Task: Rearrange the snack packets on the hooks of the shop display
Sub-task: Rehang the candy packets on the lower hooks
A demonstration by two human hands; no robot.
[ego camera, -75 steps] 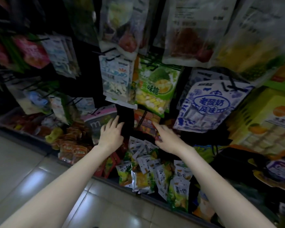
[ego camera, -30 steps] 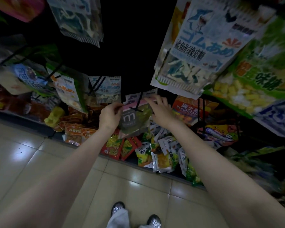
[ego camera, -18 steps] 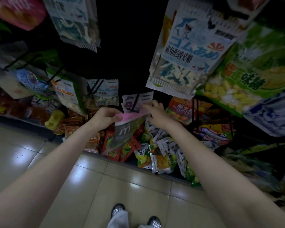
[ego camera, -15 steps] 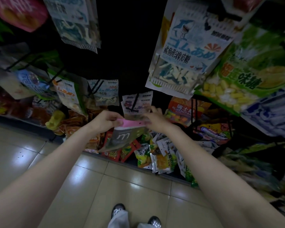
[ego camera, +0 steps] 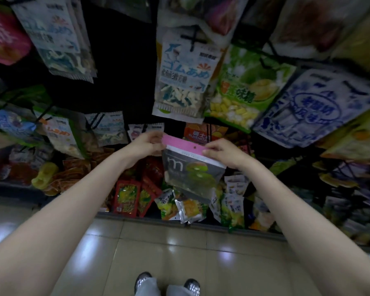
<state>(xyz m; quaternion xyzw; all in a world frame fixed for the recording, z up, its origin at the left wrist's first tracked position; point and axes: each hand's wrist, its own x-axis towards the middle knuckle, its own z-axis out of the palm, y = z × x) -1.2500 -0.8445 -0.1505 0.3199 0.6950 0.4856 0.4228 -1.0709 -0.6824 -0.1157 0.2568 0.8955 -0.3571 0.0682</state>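
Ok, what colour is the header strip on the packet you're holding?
Pink, with a small hang hole, on the grey packet; clearest in the head view.

the floor (ego camera: 137,253) is made of big pale tiles with thin dark lines between them. the tiles are shiny, and soft white spots of light show on them. the room is dim. a tall dark display wall (ego camera: 124,60) stands at the far edge of the floor, black in the gaps. along its bottom runs a low dark ledge (ego camera: 201,224) just above the tiles. at the lower edge two grey shoes (ego camera: 143,278) stand on the floor, side by side.
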